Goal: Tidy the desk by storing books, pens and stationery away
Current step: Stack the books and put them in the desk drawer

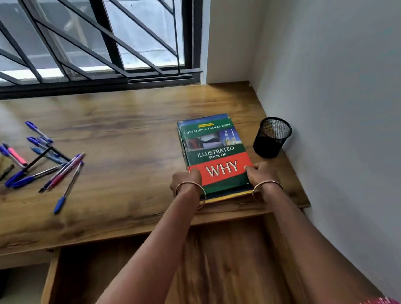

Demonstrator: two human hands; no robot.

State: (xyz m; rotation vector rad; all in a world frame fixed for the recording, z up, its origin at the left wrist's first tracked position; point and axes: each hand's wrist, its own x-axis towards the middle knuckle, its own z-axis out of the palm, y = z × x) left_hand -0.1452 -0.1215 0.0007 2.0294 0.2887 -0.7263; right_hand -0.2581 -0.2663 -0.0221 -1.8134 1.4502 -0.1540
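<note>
**Book stack headed for the drawer?**

From the head camera: looking down on a brown wood-grain surface (116, 137) under a barred window (105, 36). Near the front right edge, a stack of books (228, 194) topped by a green-and-red hardcover (215, 149), held from both sides. Left grip (185, 182) curled round the left edge, right grip (261, 173) pinching the right edge with the thumb on the cover. Just beside the stack, a black mesh pen cup (271, 137). Well off to the left, a scatter of blue and pink ballpoint pens (42, 162), untouched. Below the front edge, an open wooden drawer (159, 272).

Guessing the step in hand: storing the books. Next move probably calls for lifting the stack level, keeping the lower books from sliding out, then lowering it into the drawer. Pens after that.
</note>
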